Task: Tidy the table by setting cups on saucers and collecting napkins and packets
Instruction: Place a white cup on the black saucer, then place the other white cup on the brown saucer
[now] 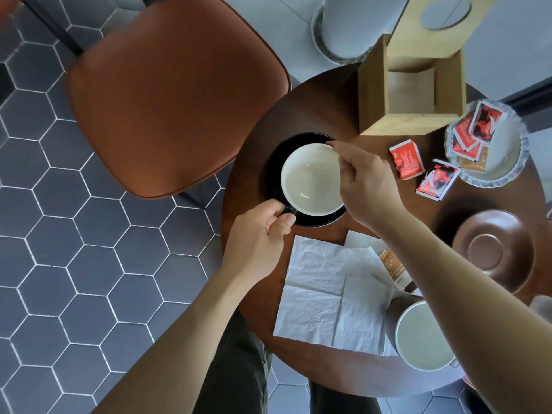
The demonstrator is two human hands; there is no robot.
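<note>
A black cup with a white inside (310, 180) stands on a black saucer (273, 174) at the table's left edge. My left hand (260, 231) pinches the cup's handle. My right hand (367, 186) grips the cup's far right rim with its fingertips. A second cup (418, 336) stands bare on the table at the near right, partly behind my right forearm. An empty brown saucer (490, 252) lies at the right. White napkins (325, 291) are spread at the near middle, over a brown packet (392, 267). Two red packets (407, 158) (437, 180) lie loose.
A glass dish (501, 168) at the far right holds several red and brown packets. An open wooden box (412, 85) stands at the back. A brown chair (176, 94) stands left of the round dark table (322, 115). Hexagon floor tiles lie below.
</note>
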